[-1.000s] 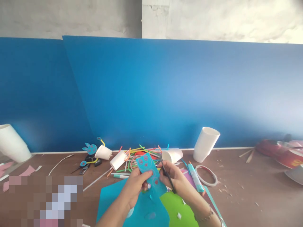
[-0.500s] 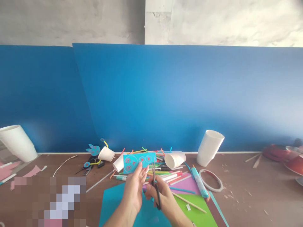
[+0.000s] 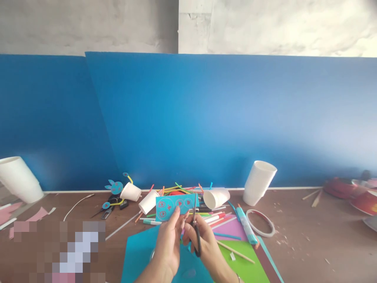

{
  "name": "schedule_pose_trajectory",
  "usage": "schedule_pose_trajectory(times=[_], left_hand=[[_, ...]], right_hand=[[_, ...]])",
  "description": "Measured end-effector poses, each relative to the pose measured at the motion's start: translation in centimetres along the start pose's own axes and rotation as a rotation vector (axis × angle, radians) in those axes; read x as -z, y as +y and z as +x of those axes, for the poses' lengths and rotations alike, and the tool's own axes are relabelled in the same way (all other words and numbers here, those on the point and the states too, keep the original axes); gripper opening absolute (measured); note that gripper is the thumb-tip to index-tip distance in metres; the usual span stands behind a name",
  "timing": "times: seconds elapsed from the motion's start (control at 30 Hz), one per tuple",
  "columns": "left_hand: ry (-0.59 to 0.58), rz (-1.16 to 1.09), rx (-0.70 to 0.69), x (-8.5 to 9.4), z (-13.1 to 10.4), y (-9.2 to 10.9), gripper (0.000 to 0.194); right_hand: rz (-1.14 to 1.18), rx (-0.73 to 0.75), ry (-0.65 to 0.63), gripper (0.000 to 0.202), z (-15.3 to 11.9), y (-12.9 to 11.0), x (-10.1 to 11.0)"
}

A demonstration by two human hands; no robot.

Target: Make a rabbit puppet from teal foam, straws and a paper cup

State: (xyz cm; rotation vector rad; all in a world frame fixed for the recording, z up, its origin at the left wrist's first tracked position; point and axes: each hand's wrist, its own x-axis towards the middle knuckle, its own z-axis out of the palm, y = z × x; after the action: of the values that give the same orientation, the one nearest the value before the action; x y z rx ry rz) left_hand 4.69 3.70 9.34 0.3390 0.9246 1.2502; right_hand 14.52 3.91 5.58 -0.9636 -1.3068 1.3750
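My left hand [image 3: 172, 236] grips a strip of blue paper [image 3: 173, 204] by its lower edge, thumb on the front. Red hearts, circles and a small cross are drawn on the strip. My right hand [image 3: 203, 236] is closed around the black handles of a pair of scissors [image 3: 196, 236], with the blades pointing up at the strip's right end. Whether the blades are cutting the paper I cannot tell. Below both hands lies a larger blue sheet [image 3: 138, 251], and a green sheet [image 3: 246, 271] is to the right.
Markers and coloured sticks pile up behind the hands. Paper cups [image 3: 216, 198] lie around them, and a cup stack [image 3: 260, 182] stands at right beside a tape roll [image 3: 260, 223]. A blue rabbit-head cutout [image 3: 114, 187] sits at left. A blue panel [image 3: 206, 118] rises behind.
The strip and both hands have shifted slightly right and a little down in the view. The scissors have moved a little right with my right hand and stay at the strip's right end.
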Motion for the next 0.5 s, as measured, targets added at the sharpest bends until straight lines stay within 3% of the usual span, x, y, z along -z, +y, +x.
schedule_pose_trajectory(times=[0.3, 0.5], left_hand=[[0.017, -0.014, -0.014, -0.04, -0.06, 0.01, 0.028], [0.03, -0.05, -0.058, 0.29, 0.48, -0.24, 0.024]], right_hand=[[0.007, -0.021, 0.001, 0.04, -0.08, -0.22, 0.2], [-0.023, -0.048, 0.069, 0.042, 0.23, 0.32, 0.26]])
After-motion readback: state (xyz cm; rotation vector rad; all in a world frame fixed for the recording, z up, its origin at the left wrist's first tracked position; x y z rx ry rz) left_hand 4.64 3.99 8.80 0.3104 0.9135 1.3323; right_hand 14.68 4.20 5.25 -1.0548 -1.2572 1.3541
